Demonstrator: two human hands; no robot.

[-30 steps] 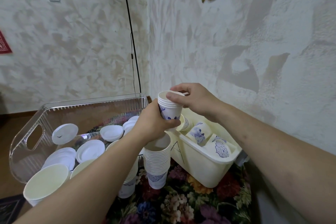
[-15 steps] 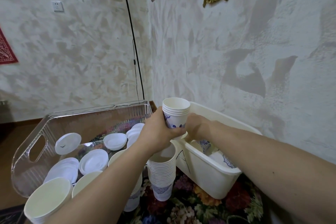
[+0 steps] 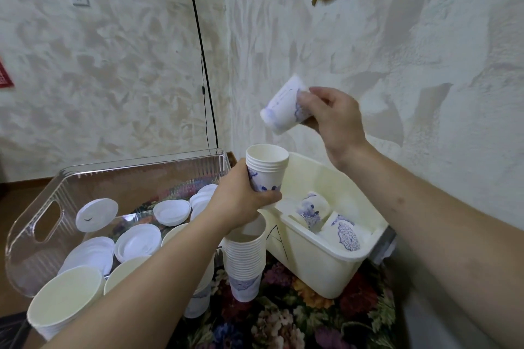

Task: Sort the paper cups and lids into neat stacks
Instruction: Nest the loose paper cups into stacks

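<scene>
My left hand (image 3: pixel 239 201) grips a short stack of white paper cups with blue print (image 3: pixel 266 171), held upright above the table. My right hand (image 3: pixel 331 119) holds a single blue-printed cup (image 3: pixel 285 109) up in the air, tilted with its base pointing down-left, above and right of the held stack. Below my left hand stands a tall stack of cups (image 3: pixel 245 261) on the floral cloth. The cream plastic bin (image 3: pixel 320 272) at right holds a few loose cups (image 3: pixel 312 208) lying on their sides. White lids (image 3: pixel 137 241) lie scattered in the clear tray (image 3: pixel 42 207).
Larger plain white cups (image 3: pixel 63 297) stand at the lower left beside the tray. A black lamp stem (image 3: pixel 202 65) rises behind the tray along the wall corner. The textured wall is close on the right. A floral cloth (image 3: pixel 283 320) covers the table.
My right hand has come up out of the cream bin with a single cup and raised it above the stack in my left hand. The left hand stays about where it was.
</scene>
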